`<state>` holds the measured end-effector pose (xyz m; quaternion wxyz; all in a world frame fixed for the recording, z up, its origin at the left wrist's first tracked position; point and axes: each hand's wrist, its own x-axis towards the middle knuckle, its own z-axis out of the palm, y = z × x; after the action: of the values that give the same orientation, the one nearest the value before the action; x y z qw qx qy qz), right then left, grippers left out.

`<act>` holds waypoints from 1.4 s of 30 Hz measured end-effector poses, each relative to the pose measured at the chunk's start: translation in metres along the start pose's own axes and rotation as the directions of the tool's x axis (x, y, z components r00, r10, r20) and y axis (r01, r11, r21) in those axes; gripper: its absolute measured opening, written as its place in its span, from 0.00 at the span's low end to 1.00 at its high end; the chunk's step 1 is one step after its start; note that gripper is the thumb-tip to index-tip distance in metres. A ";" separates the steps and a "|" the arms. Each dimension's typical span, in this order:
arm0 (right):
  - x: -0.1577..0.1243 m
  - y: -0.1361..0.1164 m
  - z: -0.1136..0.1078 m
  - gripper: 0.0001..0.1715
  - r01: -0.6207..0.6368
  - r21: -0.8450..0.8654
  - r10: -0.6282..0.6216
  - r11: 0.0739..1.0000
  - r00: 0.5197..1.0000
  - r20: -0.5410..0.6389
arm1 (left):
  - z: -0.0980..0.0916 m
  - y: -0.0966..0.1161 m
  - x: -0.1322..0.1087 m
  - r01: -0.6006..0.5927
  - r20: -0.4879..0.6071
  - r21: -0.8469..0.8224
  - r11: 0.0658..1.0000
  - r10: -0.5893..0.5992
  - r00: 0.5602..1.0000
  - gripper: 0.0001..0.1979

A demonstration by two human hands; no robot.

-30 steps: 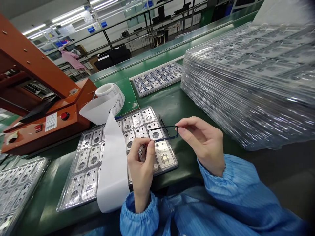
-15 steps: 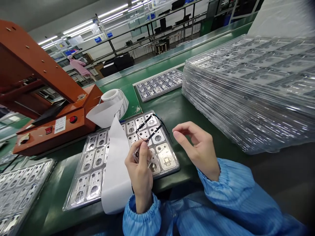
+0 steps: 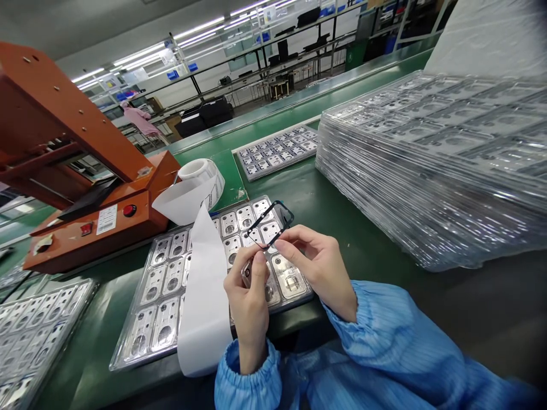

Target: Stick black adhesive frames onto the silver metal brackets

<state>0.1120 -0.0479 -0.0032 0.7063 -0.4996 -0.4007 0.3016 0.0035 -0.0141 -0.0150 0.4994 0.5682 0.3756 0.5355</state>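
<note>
A thin black rectangular frame (image 3: pixel 280 233), open in the middle, is tilted above the tray. My left hand (image 3: pixel 247 299) is closed, pinching the frame's near corner between thumb and forefinger. My right hand (image 3: pixel 322 267) has its thumb and fingertips pressed together at the frame's right side strip. Below both hands lies a clear tray (image 3: pixel 145 355) of silvery metal plates with round openings. A strip of white backing paper (image 3: pixel 204 302) drapes across it, left of my left hand. Something shiny shows behind my left fingers; I cannot tell whether it is held.
An orange press machine (image 3: pixel 137 193) with a red button stands at the left. Beside it is a roll of white labels (image 3: pixel 199 171). Another tray of plates (image 3: pixel 277 149) lies farther back. Stacked clear trays (image 3: pixel 384 188) rise at the right. A person in pink (image 3: pixel 139 118) is far off.
My right hand has moved left from beside the tray to the black frame, its fingers closing on the frame's side. My left hand still pinches the frame, shifted slightly right.
</note>
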 end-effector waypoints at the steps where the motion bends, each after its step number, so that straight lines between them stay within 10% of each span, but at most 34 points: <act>1: 0.000 0.000 0.001 0.06 -0.002 0.003 0.002 1.000 1.000 -0.007 | 0.000 -0.001 0.000 -0.001 0.010 0.003 1.000 0.001 1.000 0.09; 14: -0.006 -0.001 -0.001 0.05 0.397 -0.298 -0.442 0.868 0.891 -0.100 | 0.001 0.002 0.001 0.160 0.098 -0.073 0.984 -0.152 0.984 0.15; 20: -0.004 0.002 -0.010 0.02 0.298 -0.198 -0.296 0.934 0.954 0.040 | 0.000 0.011 0.003 0.350 0.230 -0.349 0.869 -0.283 0.931 0.18; 27: -0.007 0.004 -0.007 0.25 0.047 0.017 -0.049 0.999 0.949 0.311 | -0.003 0.012 0.003 0.447 0.298 -0.337 0.829 -0.357 0.886 0.18; 35: -0.002 -0.002 -0.014 0.26 -0.099 0.243 0.028 0.965 0.959 0.281 | -0.010 0.010 -0.001 0.440 0.509 -0.349 0.827 -0.227 0.830 0.10; 42: 0.000 0.001 -0.014 0.27 -0.110 0.266 0.037 0.958 0.963 0.266 | -0.006 0.016 -0.003 0.382 0.431 -0.310 0.870 -0.230 0.873 0.14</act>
<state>0.1240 -0.0536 -0.0067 0.6996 -0.3665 -0.4238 0.4435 -0.0045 -0.0195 -0.0011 0.7443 0.4833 0.2453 0.3903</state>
